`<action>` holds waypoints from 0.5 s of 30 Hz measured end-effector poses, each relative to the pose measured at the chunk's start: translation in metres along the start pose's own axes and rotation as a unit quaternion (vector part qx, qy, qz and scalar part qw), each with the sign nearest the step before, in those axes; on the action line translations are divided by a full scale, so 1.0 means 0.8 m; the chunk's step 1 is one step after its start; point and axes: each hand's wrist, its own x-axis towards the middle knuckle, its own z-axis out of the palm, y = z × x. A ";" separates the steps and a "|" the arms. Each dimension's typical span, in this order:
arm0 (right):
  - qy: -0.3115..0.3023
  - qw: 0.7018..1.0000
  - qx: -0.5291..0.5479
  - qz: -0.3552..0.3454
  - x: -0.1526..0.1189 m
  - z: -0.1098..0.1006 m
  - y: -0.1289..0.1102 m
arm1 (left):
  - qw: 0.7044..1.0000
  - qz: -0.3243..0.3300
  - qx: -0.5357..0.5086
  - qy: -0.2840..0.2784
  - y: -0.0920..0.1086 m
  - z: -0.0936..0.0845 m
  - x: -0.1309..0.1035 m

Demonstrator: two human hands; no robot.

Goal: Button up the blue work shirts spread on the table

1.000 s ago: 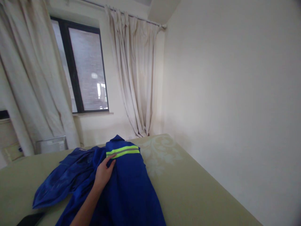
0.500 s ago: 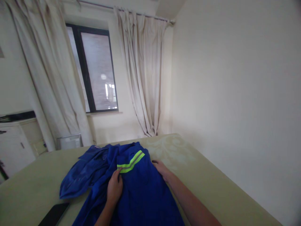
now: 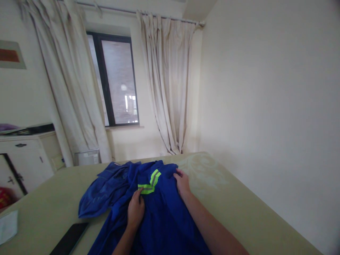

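Pressing blue garment (image 3: pixel 164 216) with both hands (image 3: pixel 136 209), label lettering unreadable

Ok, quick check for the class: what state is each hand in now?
Left hand: closed, pinching the blue garment at its yellow-green stripe.
Right hand: closed on the garment's edge.

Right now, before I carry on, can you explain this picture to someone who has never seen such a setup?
There is no machine here: a person is working with two bare hands. The view comes from a camera worn on the head, facing forward and down. On the green surface lie blue clothing with a bright stripe, a dark phone and, far left, something white. The left hand touches the clothing at the stripe; the right hand is at its edge. How firmly either grips is unclear.
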 end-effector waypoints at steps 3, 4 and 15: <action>0.059 0.992 -0.054 -0.101 0.007 -0.043 -0.011 | 0.998 0.011 -0.016 -0.064 0.009 0.001 -0.007; 0.075 0.982 -0.103 -0.141 0.007 -0.062 -0.009 | 0.995 0.023 -0.036 -0.092 0.012 0.000 -0.008; 0.256 0.893 -0.368 0.033 -0.021 -0.201 0.062 | 0.970 0.025 -0.161 -0.178 0.021 -0.008 0.000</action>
